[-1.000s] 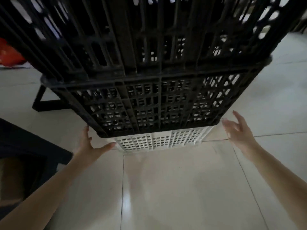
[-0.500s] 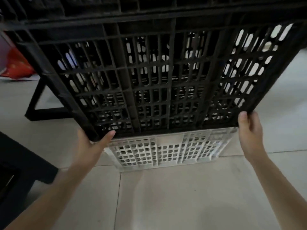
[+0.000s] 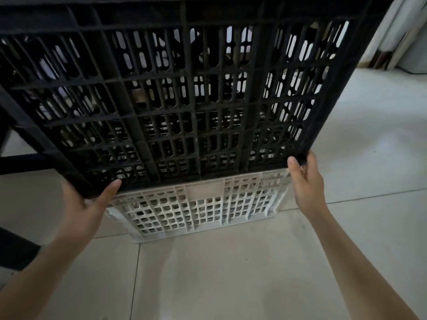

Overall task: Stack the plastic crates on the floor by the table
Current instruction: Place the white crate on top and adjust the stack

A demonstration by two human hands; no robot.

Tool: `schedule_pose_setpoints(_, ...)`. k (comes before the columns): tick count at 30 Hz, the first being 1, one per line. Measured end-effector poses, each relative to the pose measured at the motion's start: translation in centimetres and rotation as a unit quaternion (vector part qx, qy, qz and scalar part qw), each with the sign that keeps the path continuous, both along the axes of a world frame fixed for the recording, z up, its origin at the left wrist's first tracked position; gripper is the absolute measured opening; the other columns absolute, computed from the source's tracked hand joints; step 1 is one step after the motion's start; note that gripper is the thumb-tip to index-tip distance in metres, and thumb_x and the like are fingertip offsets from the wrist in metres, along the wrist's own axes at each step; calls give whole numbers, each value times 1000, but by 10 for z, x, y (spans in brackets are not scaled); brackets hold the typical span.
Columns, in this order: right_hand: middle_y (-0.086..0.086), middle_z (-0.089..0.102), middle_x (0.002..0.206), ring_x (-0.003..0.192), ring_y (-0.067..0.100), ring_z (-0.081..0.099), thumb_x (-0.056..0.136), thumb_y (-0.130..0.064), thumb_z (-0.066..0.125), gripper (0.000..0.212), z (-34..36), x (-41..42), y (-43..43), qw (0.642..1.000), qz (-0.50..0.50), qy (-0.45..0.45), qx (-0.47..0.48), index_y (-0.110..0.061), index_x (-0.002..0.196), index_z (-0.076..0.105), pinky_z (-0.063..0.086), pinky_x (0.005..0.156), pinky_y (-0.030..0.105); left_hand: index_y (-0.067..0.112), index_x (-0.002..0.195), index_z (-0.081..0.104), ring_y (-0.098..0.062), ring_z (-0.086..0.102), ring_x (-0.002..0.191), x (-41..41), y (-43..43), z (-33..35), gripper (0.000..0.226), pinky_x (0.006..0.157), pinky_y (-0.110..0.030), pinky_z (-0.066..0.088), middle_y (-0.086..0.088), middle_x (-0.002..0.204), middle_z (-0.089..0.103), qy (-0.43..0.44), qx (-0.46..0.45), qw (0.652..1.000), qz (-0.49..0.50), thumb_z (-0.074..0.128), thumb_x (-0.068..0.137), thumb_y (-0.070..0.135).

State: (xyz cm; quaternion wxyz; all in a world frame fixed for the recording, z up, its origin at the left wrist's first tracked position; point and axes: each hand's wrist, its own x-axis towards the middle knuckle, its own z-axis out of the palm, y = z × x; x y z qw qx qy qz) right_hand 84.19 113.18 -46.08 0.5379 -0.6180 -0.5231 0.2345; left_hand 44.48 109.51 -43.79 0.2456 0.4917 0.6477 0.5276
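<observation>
- The black crate (image 3: pixel 175 95) fills the upper part of the view, its slatted wall facing the camera and its near lower edge running left to right between the two hands.
- The white crate (image 3: pixel 196 206) sits on the tiled floor (image 3: pixel 231 273), directly below and partly covered by the black crate's near edge.
- The left hand (image 3: pixel 85 204) cups the near left corner of the black crate, thumb laid against the front face and palm under the edge: a closed hold on that corner.
- The right hand (image 3: pixel 305 181) clamps the near right corner, thumb on the front and fingers wrapped behind the wall.
- Both hands sit at equal reach, one at each end of the crate's long axis, so neither is nearer.
- Governing relation: the white crate lies straight down from the grip line, with its long axis parallel to that of the black crate.
- Whether the black crate already rests on the white crate's rim or hangs just above it cannot be determined; the contact line is hidden.
- A dark table frame (image 3: pixel 20 162) stands at the left.
</observation>
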Motion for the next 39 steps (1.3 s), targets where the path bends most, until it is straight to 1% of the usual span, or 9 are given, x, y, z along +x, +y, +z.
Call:
schedule_pose_setpoints(3, -13, 60, 98, 87, -5, 56, 98, -33, 45, 32, -1, 1, -1, 1000, 9, -20, 11, -34, 130, 43, 42, 77, 9, 18, 144, 29, -14, 46, 128, 0, 1, -1, 74, 108, -35, 37, -2, 142, 47, 2, 4, 1000, 5, 70, 83, 20)
schedule_pose_setpoints(6, -7, 61, 106, 93, 6, 56, 98, -32, 46, 32, -1, -2, 0, 1000, 5, -17, 21, -31, 130, 45, 40, 77, 0, 31, 138, 32, -11, 45, 127, 2, -2, 0, 66, 107, -33, 36, 2, 141, 47, 6, 5, 1000, 5, 69, 84, 23)
schedule_pose_setpoints(11, -8, 61, 110, 89, -18, 53, 97, -29, 49, 32, -2, -5, 2, 1000, -9, 11, 28, -25, 129, 49, 37, 77, -5, 32, 132, 37, -13, 47, 127, 3, -2, -1, 59, 103, -31, 36, 1, 141, 49, 9, 10, 1000, 3, 69, 83, 30)
schedule_pose_setpoints(18, -16, 61, 102, 86, -20, 55, 97, -27, 50, 32, 1, -4, 2, 999, -6, 26, 24, -21, 127, 51, 37, 75, -4, 19, 140, 39, -18, 53, 127, -12, 6, -12, 88, 105, -39, 41, 0, 138, 55, 8, 5, 1000, 6, 75, 69, 55)
schedule_pose_setpoints(23, -18, 61, 105, 89, -20, 55, 96, -28, 50, 34, 1, -5, 1, 999, -7, 31, 28, -19, 130, 51, 37, 78, -4, 15, 142, 39, -8, 46, 123, -6, 8, -15, 79, 97, -20, 34, 9, 130, 49, 14, 8, 1000, 26, 67, 75, 46)
schedule_pose_setpoints(27, -15, 60, 114, 97, -21, 52, 96, -31, 50, 37, 1, -6, 1, 999, -11, 36, 25, -23, 133, 49, 36, 83, -5, 12, 142, 41, -10, 47, 121, -9, 10, -18, 69, 97, -22, 34, -2, 137, 52, 27, -3, 999, 34, 67, 84, 38)
schedule_pose_setpoints(32, -14, 60, 117, 100, -18, 52, 96, -33, 49, 37, 2, -6, 2, 999, -14, 26, 18, -24, 132, 49, 35, 82, -7, 20, 138, 44, -13, 48, 125, -13, 13, -23, 70, 100, -26, 35, 0, 137, 54, 29, -1, 999, 42, 67, 78, 48)
schedule_pose_setpoints(36, -11, 60, 121, 108, -1, 55, 96, -35, 48, 38, 2, -6, 1, 999, -11, 29, 14, -25, 133, 48, 36, 85, -5, 43, 115, 39, -2, 39, 121, -9, 16, -24, 49, 102, -24, 28, 26, 119, 48, 0, -16, 999, 52, 66, 74, 52)
schedule_pose_setpoints(39, -14, 60, 119, 103, -14, 53, 97, -35, 48, 37, 3, -7, 1, 999, -11, 30, 12, -25, 132, 48, 35, 84, -7, 39, 121, 35, -1, 38, 120, -10, 16, -26, 50, 102, -24, 27, 18, 129, 43, 0, -20, 998, 56, 65, 82, 46)
